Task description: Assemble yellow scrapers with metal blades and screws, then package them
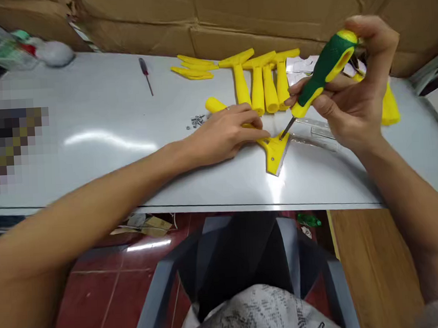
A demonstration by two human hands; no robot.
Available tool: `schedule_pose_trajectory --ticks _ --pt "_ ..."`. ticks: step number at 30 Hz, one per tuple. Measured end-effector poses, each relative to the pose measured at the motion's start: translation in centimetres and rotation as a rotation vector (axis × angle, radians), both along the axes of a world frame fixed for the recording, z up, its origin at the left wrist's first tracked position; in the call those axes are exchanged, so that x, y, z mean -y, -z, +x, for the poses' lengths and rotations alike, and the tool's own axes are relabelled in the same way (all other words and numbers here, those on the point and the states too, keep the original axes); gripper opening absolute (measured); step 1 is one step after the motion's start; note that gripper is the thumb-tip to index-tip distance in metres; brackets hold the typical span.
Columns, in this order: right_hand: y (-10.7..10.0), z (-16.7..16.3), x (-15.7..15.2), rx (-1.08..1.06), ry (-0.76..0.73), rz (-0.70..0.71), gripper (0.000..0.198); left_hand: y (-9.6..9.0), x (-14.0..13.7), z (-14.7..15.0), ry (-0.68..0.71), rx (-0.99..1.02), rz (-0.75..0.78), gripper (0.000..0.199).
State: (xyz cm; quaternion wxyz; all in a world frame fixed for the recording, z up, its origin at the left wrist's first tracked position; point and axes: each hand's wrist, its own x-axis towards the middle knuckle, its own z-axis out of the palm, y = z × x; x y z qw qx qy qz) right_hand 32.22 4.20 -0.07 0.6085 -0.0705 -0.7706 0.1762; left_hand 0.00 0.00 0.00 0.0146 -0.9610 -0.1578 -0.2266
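A yellow scraper (pixel 276 153) with a metal blade along its edge lies on the white table. My left hand (pixel 232 131) is wrapped over its handle, pressing it to the tabletop. In my right hand (pixel 355 93) is a green and yellow screwdriver (pixel 319 73), held tilted, its tip at a hole or screw in the scraper head. One screw shows in the head nearer me. A small pile of screws (pixel 197 120) sits left of the scraper handle. Clear plastic packs with blades (pixel 318 133) lie beneath my right hand.
Several yellow scraper handles (pixel 241 82) stand in a row at the back, beside loose yellow strips (pixel 195 70). A small dark screwdriver (pixel 146 76) lies further left. Cardboard (pixel 233 16) lines the table's back. Plastic bags (pixel 25 51) sit at the far left corner.
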Motion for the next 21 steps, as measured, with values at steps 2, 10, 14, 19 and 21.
schedule_pose_trajectory --ticks 2,10,14,19,21 --pt "0.4 0.1 -0.6 0.021 -0.006 -0.039 0.104 0.0 0.0 0.1 -0.013 -0.002 -0.014 0.051" --pt "0.5 -0.6 -0.3 0.002 0.047 -0.024 0.105 0.0 0.2 0.1 -0.036 -0.01 0.029 0.048" --pt "0.4 -0.3 0.6 0.002 0.086 -0.04 0.113 -0.2 0.6 0.0 -0.039 -0.026 0.097 0.049" --pt "0.3 0.4 2.2 0.034 0.246 -0.246 0.124 -0.6 1.6 0.2 -0.073 -0.07 0.168 0.046" --pt "0.3 0.3 2.7 0.031 0.295 -0.271 0.117 -0.8 2.1 0.4 -0.1 -0.085 0.197 0.044"
